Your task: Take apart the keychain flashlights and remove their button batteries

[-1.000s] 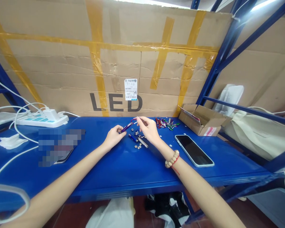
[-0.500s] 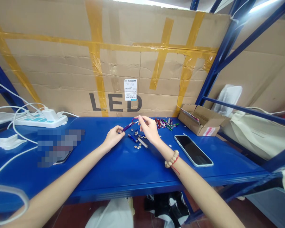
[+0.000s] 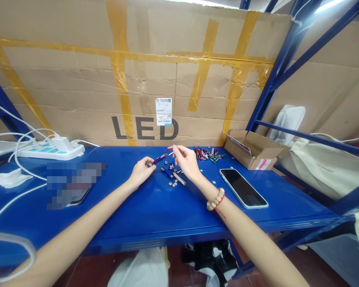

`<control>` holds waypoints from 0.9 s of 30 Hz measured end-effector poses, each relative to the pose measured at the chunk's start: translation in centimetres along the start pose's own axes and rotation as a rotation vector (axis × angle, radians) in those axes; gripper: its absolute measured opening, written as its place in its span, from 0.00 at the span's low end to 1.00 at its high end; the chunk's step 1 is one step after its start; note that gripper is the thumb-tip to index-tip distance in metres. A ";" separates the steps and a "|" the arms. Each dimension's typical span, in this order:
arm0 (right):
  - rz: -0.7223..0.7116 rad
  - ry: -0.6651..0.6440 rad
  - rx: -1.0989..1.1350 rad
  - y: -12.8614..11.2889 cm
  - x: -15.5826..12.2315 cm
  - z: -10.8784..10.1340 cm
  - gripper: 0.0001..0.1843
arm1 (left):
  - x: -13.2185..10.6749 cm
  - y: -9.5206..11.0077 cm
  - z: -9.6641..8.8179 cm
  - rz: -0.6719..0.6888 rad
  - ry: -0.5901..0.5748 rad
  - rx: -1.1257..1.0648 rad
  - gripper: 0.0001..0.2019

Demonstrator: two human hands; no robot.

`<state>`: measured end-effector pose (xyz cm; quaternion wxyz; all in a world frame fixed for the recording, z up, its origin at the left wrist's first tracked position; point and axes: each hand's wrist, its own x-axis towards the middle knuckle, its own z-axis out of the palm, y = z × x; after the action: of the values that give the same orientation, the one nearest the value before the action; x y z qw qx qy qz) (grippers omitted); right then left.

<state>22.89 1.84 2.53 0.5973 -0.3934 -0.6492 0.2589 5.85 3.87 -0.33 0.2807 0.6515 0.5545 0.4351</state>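
A slim purple keychain flashlight [image 3: 159, 159] is held above the blue table between my two hands. The fingers of my left hand [image 3: 141, 174] are closed on its lower left end. At the other end is a purple carabiner clip [image 3: 168, 152], which my right hand [image 3: 186, 162] pinches between thumb and fingers. Just below the hands lie a blue tube [image 3: 166, 172] and a silver tube [image 3: 179, 179]. Small round button cells [image 3: 170, 183] are scattered about them. My right palm and wrist partly cover some small parts.
A heap of coloured keychain flashlights [image 3: 209, 154] lies behind my right hand, near an open cardboard box [image 3: 254, 153]. A phone [image 3: 243, 188] is at right. At left are a power strip [image 3: 52, 150], white cables and a blurred dark object [image 3: 77, 187]. Cardboard [image 3: 149, 83] stands behind.
Almost nothing differs. Both hands keep their grip on the purple flashlight, and the whole view has shifted very slightly.
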 end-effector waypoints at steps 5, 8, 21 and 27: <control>-0.008 -0.006 -0.007 0.0 0.0 -0.1 0.22 | 0.2 0.0 -0.2 0.006 0.035 0.023 0.06; -0.010 -0.007 -0.007 0.1 0.0 -0.1 0.21 | 0.3 -0.1 -0.3 0.019 0.041 0.019 0.06; 0.006 -0.029 0.022 -0.1 -0.1 -0.1 0.21 | 0.4 -0.3 -0.4 0.039 0.025 0.072 0.07; 0.067 0.112 0.080 0.9 1.2 -1.1 0.23 | 0.3 0.0 -0.5 0.008 0.030 0.058 0.07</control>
<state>24.22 3.16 2.61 0.6388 -0.4047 -0.5903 0.2821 5.44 4.09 0.01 0.2515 0.6549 0.5685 0.4298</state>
